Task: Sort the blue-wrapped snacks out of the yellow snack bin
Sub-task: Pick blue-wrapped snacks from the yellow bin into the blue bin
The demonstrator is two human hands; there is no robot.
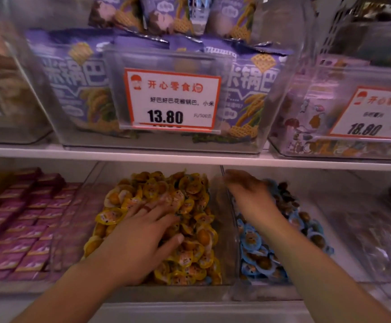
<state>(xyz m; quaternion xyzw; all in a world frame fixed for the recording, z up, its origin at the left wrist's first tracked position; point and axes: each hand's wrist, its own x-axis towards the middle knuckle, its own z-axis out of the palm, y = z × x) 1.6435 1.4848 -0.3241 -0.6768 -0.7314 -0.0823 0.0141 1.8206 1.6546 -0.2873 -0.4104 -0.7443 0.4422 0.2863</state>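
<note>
I observe the left hand (143, 231) spread flat, grip wide, on the yellow snack bin (157, 229). Right hand (248, 194) hovers blurred over the blue-wrapped snacks (255, 241) beside that bin; its grip I cannot tell. Risk: raking buries stray blue wrappers under yellow ones

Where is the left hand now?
In the head view, the left hand lies flat on the yellow-wrapped snacks in the middle bin, left of the blue-wrapped snacks.
</note>
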